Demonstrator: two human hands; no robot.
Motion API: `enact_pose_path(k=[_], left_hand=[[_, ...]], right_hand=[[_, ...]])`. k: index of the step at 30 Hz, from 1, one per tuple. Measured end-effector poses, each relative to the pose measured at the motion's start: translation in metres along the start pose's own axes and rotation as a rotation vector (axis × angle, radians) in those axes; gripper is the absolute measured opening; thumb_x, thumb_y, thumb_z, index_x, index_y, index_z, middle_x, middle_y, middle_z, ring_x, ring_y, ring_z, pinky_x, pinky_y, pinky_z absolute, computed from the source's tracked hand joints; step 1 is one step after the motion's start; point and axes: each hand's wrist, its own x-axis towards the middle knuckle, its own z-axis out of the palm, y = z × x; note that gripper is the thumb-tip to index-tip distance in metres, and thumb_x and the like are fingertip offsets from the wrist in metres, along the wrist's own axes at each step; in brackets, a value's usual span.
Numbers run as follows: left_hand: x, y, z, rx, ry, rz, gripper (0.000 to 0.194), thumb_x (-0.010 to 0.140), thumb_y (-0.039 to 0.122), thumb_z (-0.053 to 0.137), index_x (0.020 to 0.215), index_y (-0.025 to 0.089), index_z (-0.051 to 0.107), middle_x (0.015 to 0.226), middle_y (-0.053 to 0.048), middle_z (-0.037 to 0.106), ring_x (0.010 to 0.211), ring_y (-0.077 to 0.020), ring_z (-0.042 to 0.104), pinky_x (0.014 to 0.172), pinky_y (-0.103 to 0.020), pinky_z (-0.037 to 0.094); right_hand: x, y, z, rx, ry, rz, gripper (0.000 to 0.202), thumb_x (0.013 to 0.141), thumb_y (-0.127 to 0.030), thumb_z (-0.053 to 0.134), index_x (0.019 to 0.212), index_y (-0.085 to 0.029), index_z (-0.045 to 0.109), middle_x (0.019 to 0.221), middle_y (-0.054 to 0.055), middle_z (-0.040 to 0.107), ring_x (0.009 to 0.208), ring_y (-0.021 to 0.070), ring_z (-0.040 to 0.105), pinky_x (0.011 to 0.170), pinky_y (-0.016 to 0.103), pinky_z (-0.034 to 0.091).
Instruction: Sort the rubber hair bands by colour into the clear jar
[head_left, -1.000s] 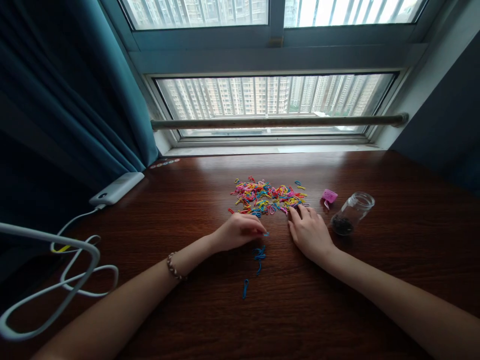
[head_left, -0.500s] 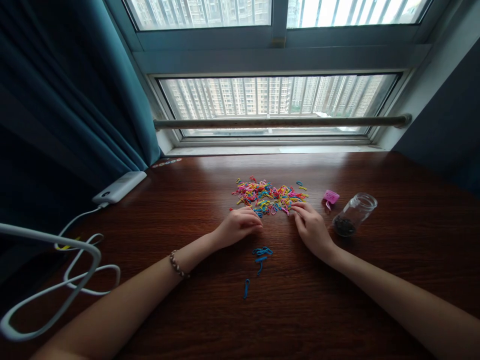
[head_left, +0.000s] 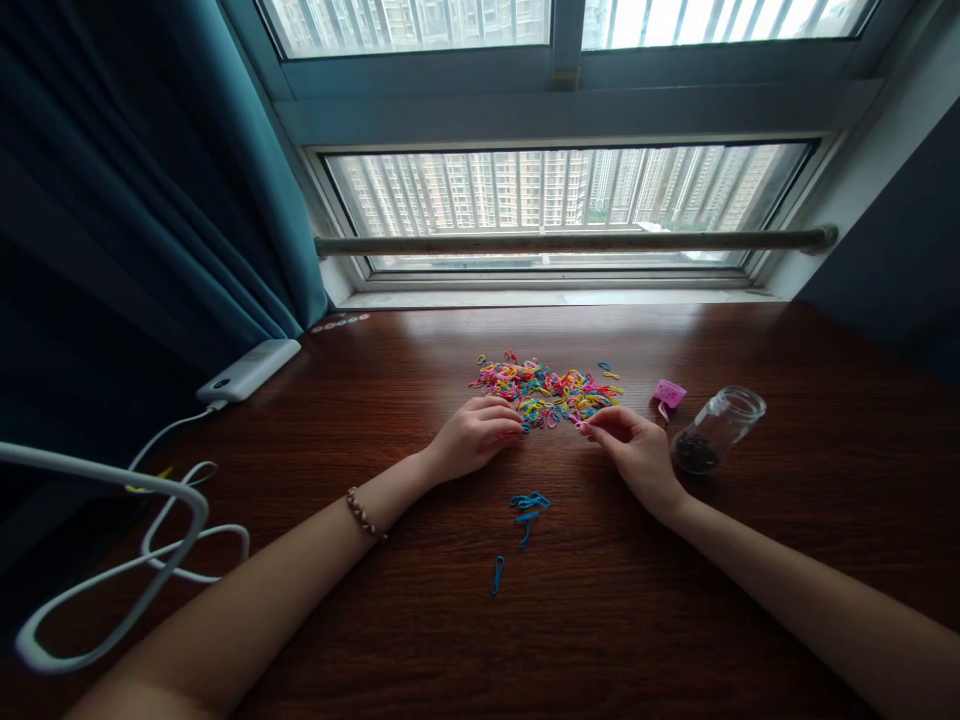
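A pile of small coloured rubber bands [head_left: 544,385] lies on the brown wooden table. At its front left edge rests my left hand [head_left: 476,432], palm down, fingers slightly bent and a little apart; a blue band shows at the fingertips, but none is visibly gripped. My right hand [head_left: 628,440] pinches a pink rubber band [head_left: 580,424] between thumb and forefinger at the pile's front right edge. Nearer to me, apart from the pile, are a cluster of blue rubber bands [head_left: 529,500], more blue bands [head_left: 526,525] and a single blue band [head_left: 498,575].
Right of the pile lie a pink tag-like piece [head_left: 670,393] and a tilted clear glass jar [head_left: 724,425] with dark contents. A white device [head_left: 251,370] with a looping white cable [head_left: 112,470] is at the left. Behind the table are a window and a rail [head_left: 570,242].
My left hand has moved slightly up towards the pile, its fingers less curled. My right hand has drawn back slightly, with the pink band now showing in its pinch. The whole view has shifted a little.
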Motion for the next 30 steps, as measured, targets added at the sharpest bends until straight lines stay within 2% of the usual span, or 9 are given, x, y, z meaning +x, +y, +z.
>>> enact_pose_path(k=[3,5,10,12,14,19,21,26,30], left_hand=[[0.0,0.003,0.0,0.049,-0.076,0.039,0.022,0.084,0.025,0.047,0.101,0.023,0.06,0.108,-0.004,0.061,0.108,-0.0185,0.049,0.093,-0.037,0.038],[0.0,0.003,0.001,0.062,-0.08,0.026,0.023,0.085,0.025,0.045,0.102,0.022,0.06,0.109,-0.005,0.061,0.108,-0.0184,0.049,0.093,-0.036,0.038],[-0.002,0.0,0.003,0.079,-0.055,0.007,0.02,0.084,0.026,0.048,0.097,0.02,0.061,0.103,-0.005,0.063,0.104,-0.0181,0.051,0.092,-0.036,0.04],[-0.002,0.0,0.004,0.09,-0.049,0.006,0.019,0.084,0.025,0.048,0.096,0.02,0.061,0.102,-0.005,0.063,0.104,-0.0185,0.051,0.091,-0.037,0.04],[-0.002,0.0,0.004,0.09,-0.037,0.003,0.018,0.083,0.024,0.048,0.095,0.019,0.061,0.1,-0.005,0.063,0.102,-0.0183,0.052,0.09,-0.036,0.04],[-0.001,0.0,0.002,0.039,0.006,-0.034,0.015,0.082,0.022,0.05,0.092,0.018,0.06,0.096,-0.006,0.062,0.097,-0.0167,0.052,0.088,-0.034,0.041],[-0.002,0.0,0.001,0.016,0.032,-0.073,0.011,0.081,0.022,0.052,0.088,0.017,0.058,0.093,-0.006,0.061,0.094,-0.0168,0.053,0.086,-0.034,0.042],[-0.003,-0.002,0.002,-0.02,0.085,-0.183,0.005,0.08,0.018,0.05,0.08,0.015,0.055,0.084,-0.006,0.059,0.084,-0.0163,0.054,0.079,-0.031,0.044],[-0.002,-0.002,0.002,-0.03,0.112,-0.178,0.007,0.081,0.017,0.05,0.085,0.015,0.055,0.084,-0.006,0.061,0.082,-0.0159,0.055,0.078,-0.031,0.044]], right_hand=[[-0.003,-0.006,0.002,0.126,-0.066,0.011,0.015,0.074,-0.031,0.059,0.08,-0.016,0.059,0.071,0.003,0.065,0.067,0.0163,0.063,0.065,0.029,0.051],[-0.01,-0.015,0.005,0.181,-0.185,-0.018,0.014,0.076,-0.029,0.058,0.081,-0.016,0.058,0.07,0.002,0.065,0.064,0.0146,0.063,0.063,0.027,0.051],[-0.035,-0.037,0.012,0.054,-0.667,-0.305,0.012,0.08,-0.022,0.053,0.084,-0.017,0.063,0.089,0.006,0.065,0.078,0.0132,0.061,0.071,0.024,0.049],[-0.039,-0.039,0.013,-0.016,-0.733,-0.405,0.016,0.082,-0.02,0.05,0.087,-0.018,0.065,0.097,0.006,0.064,0.084,0.013,0.06,0.075,0.024,0.048],[-0.036,-0.035,0.013,-0.06,-0.65,-0.43,0.018,0.083,-0.02,0.048,0.09,-0.019,0.064,0.098,0.006,0.064,0.085,0.0132,0.06,0.075,0.025,0.049],[-0.015,-0.015,0.005,-0.199,-0.152,-0.345,0.016,0.08,-0.021,0.049,0.085,-0.02,0.064,0.088,0.005,0.066,0.084,0.0176,0.06,0.079,0.032,0.047],[-0.007,-0.006,0.001,-0.287,-0.033,-0.297,0.017,0.079,-0.02,0.049,0.086,-0.02,0.064,0.091,0.005,0.065,0.088,0.0193,0.058,0.083,0.035,0.045],[0.003,0.01,-0.003,-0.468,0.029,-0.167,0.023,0.077,-0.02,0.047,0.094,-0.018,0.063,0.095,0.007,0.064,0.093,0.0216,0.054,0.082,0.038,0.043],[0.002,0.01,-0.002,-0.494,0.033,-0.171,0.023,0.077,-0.02,0.048,0.094,-0.018,0.063,0.092,0.008,0.064,0.091,0.0222,0.053,0.08,0.038,0.043]])
